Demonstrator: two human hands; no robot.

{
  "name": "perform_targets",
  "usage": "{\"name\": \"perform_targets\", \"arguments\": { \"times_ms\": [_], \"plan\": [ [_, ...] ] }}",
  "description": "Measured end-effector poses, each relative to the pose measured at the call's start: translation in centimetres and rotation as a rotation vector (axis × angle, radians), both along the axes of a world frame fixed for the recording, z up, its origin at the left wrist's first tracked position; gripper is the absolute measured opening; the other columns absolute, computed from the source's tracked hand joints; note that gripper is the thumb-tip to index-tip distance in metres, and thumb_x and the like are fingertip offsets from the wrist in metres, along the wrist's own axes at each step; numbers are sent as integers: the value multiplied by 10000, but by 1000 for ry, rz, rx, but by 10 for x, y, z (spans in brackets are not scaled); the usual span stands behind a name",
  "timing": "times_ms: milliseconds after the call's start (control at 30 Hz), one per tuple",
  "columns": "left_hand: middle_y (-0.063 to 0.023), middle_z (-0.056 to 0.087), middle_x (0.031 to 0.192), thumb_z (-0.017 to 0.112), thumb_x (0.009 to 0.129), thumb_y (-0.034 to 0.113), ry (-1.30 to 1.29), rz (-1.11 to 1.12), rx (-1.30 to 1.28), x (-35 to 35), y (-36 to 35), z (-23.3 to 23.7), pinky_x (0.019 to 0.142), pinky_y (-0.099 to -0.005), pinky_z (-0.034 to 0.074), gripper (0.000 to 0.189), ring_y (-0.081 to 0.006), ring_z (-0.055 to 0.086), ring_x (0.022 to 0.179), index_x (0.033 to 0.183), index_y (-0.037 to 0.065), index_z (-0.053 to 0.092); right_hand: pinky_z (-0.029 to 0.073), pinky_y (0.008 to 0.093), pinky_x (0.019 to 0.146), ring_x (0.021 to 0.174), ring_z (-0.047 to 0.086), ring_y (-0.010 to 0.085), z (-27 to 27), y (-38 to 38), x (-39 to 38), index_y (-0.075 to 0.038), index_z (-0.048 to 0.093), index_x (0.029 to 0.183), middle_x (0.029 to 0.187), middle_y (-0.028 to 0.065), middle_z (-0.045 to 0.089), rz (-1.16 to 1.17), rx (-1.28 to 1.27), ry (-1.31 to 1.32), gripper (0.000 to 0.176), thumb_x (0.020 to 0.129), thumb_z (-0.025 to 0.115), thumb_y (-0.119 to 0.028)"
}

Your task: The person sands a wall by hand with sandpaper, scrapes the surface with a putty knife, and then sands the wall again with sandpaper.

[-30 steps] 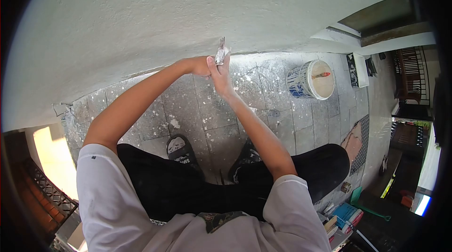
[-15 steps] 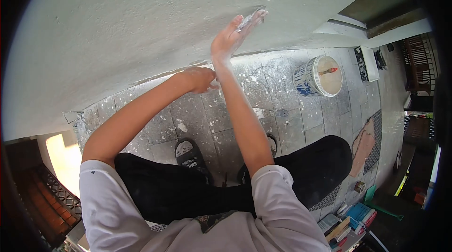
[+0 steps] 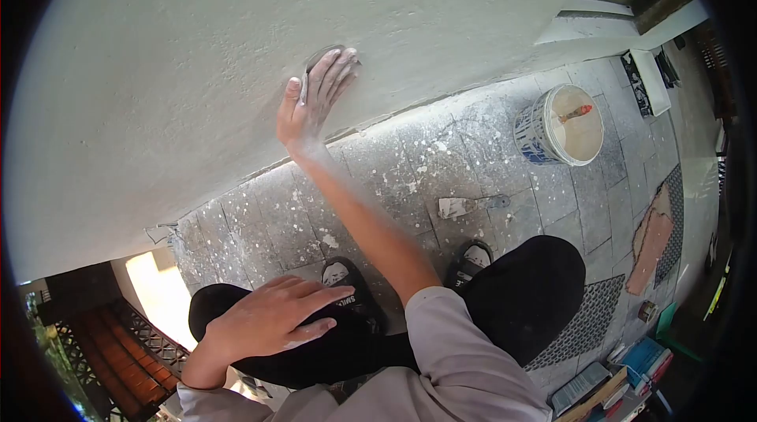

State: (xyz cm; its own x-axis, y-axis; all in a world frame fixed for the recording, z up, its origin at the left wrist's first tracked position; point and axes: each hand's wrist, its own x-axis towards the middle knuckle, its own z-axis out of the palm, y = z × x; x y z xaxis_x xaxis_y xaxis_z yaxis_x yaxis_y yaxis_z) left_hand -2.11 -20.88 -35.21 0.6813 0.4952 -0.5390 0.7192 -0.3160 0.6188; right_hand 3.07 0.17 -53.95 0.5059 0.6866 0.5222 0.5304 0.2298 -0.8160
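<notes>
My right hand (image 3: pixel 315 99), coated with white dust, presses flat against the pale wall (image 3: pixel 181 67). Under its fingers a thin dark-edged sheet, apparently sandpaper (image 3: pixel 308 67), shows only at its rim; the palm and fingers cover the rest. My left hand (image 3: pixel 272 318) is over my left knee, fingers stretched out and thumb apart, holding nothing. Some white dust marks its thumb. On the paved floor between my feet and the bucket lies a putty knife (image 3: pixel 471 205) with a white-smeared blade.
A paint-streaked bucket (image 3: pixel 532 132) stands near the wall, with a red-handled tool (image 3: pixel 576 113) in it. Beyond it is a white tray (image 3: pixel 650 81). White spatters cover the floor tiles (image 3: pixel 378 178). A brown torn sheet (image 3: pixel 653 241) and boxes (image 3: pixel 579 390) lie at right.
My right hand has swung left and down along the wall with the sheet. My left hand has moved from beside the right wrist back to my knee. The view has shifted, revealing the putty knife.
</notes>
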Motion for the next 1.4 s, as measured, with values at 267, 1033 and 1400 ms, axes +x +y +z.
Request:
{"name": "perform_targets", "arguments": {
  "times_ms": [267, 1033, 1400],
  "plan": [
    [-145, 601, 1119, 582, 906, 271, 151, 81, 224, 2, 26, -8, 967, -440, 408, 474, -341, 564, 1055, 1330, 90, 471, -72, 508, 1151, 1438, -126, 353, 39, 9, 19, 50, -40, 1472, 1546, 249, -75, -63, 11, 415, 679, 1016, 102, -433],
    [-135, 584, 1141, 589, 910, 310, -55, -159, -9, 27, 45, -9, 974, -422, 413, 471, -320, 552, 1069, 1321, 100, 496, -39, 531, 1148, 1447, -88, 342, -1, -27, -29, -14, -27, 1496, 1561, 202, -86, 156, -95, 197, 712, 1000, 111, -505],
    [-131, 584, 1096, 559, 922, 299, 13, -140, 29, 25, 30, -20, 965, -432, 408, 474, -318, 553, 1052, 1334, 85, 468, -14, 489, 1167, 1446, -63, 359, -6, -27, -16, -21, 32, 1500, 1561, 205, -79, 171, -45, 174, 666, 1015, 139, -464]
  ]
}}
